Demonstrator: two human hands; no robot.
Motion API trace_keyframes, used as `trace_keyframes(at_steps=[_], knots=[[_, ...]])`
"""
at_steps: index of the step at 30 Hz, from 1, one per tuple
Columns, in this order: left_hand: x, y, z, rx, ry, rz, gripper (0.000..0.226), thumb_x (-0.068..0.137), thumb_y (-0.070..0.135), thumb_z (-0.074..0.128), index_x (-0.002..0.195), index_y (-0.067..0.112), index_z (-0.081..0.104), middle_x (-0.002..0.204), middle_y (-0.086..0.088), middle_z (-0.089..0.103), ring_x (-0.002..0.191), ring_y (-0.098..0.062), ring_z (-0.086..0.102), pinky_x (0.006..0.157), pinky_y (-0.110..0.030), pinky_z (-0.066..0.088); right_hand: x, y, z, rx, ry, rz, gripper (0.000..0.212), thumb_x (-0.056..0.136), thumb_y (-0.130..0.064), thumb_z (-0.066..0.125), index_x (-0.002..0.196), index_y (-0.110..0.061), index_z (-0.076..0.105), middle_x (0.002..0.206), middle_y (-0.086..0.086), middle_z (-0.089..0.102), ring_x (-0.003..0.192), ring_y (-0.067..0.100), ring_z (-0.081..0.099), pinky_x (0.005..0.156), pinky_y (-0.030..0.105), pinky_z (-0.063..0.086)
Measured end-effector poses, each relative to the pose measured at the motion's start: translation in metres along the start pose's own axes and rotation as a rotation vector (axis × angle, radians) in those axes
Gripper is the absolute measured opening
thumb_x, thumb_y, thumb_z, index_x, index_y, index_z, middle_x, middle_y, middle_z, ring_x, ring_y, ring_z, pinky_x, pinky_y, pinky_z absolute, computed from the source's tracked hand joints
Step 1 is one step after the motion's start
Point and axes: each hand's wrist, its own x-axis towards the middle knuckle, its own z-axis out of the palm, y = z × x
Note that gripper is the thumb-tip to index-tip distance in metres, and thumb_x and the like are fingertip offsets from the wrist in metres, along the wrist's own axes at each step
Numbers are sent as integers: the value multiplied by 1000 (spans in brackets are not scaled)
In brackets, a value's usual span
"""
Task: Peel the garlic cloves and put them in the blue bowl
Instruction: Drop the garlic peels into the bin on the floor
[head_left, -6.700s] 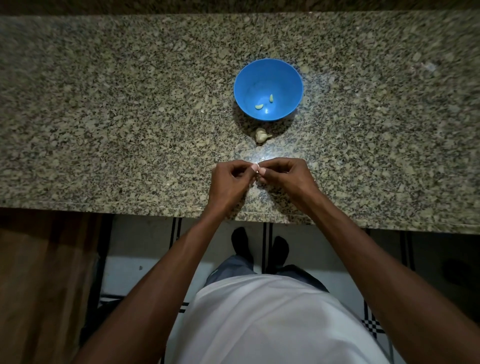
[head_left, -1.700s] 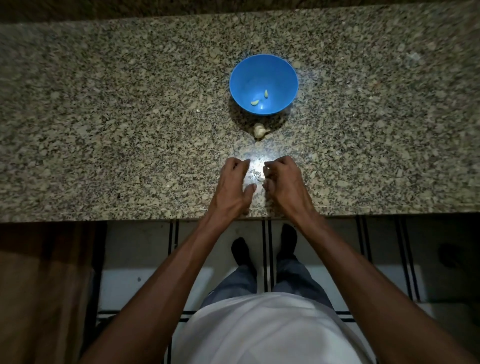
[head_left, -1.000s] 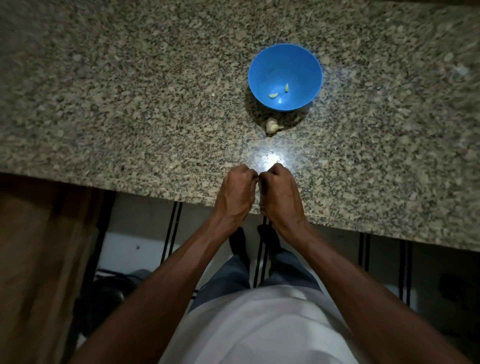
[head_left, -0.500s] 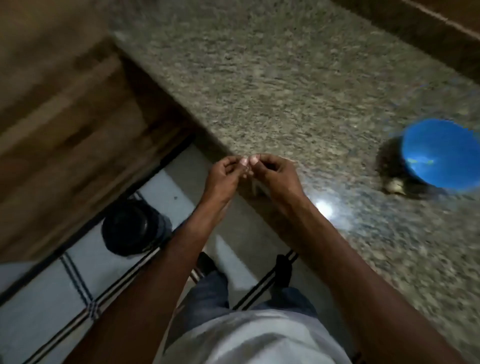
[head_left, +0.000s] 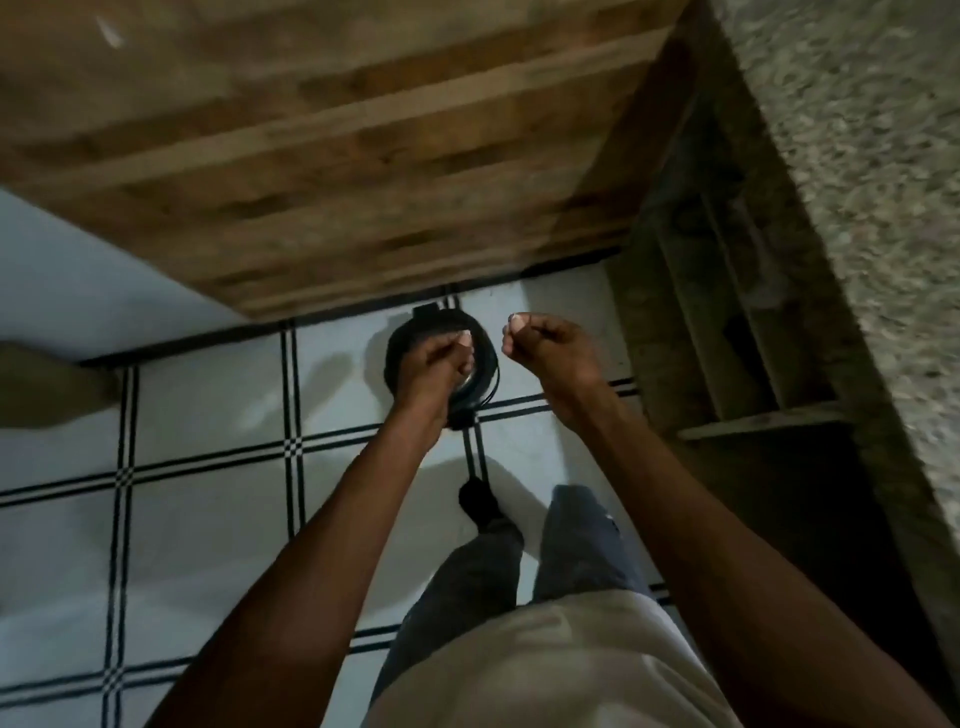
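Left hand (head_left: 434, 364) over black bin (head_left: 441, 371) on floor, fingers bunched; contents hidden. Right hand (head_left: 543, 348) just beside, fingertips pinched, cannot tell on what. Likely discarding skins. Blue bowl, garlic out of view; next: turn toward counter (head_left: 857, 156) at right.

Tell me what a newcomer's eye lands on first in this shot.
Two hands raised side by side over the floor: the left hand above a round black bin, the right hand beside it with thumb and fingertip pinched, whatever they hold too small to tell. Next, the white floor tiles with black lines, the wooden panel above, and the granite counter at right.
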Motion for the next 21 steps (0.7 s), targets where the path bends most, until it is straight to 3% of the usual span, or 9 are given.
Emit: trace_keyframes(at_steps=[3,8,12,15,18,21], knots=[[20,-5,-38,-39,50,-31,3,98,18,73,100,19,75,102,-9,75,99,-23,70,99,-36,56,25,18,38,-21,-27,80,13,102,-10,66,99,0,75,91,16,73,87,27,68,98,42,60],[49,-13,-84,-100,102,-68,21,97,22,73,116,12,74,109,-11,76,101,-21,71,97,-32,58,57,45,85,-170,-7,196,20,99,-22,72,112,-7,75,109,15,76,104,29,73,99,43,59],[67,-17,-107,-110,159,-110,9,99,19,71,104,13,74,99,-9,73,90,-19,66,95,-34,56,84,63,111,-304,9,278,35,98,-32,73,123,-8,70,115,18,73,107,37,72,94,50,62],[85,-27,-116,-109,143,-136,8,100,16,69,102,9,73,92,-9,71,87,-21,63,91,-34,55,94,69,126,-308,26,324,36,98,-29,73,126,-6,68,119,18,72,109,33,71,95,44,62],[106,-38,-119,-59,132,-154,12,101,19,68,94,10,72,88,-10,69,85,-23,62,90,-36,55,98,75,136,-303,24,334,23,101,-22,69,114,-3,72,107,16,74,95,26,72,78,32,61],[128,-57,-118,-13,151,-194,17,101,22,69,86,14,71,82,-8,69,81,-21,63,88,-41,55,106,89,143,-281,1,338,9,101,-11,67,96,-7,73,95,14,72,92,28,70,88,37,61]])
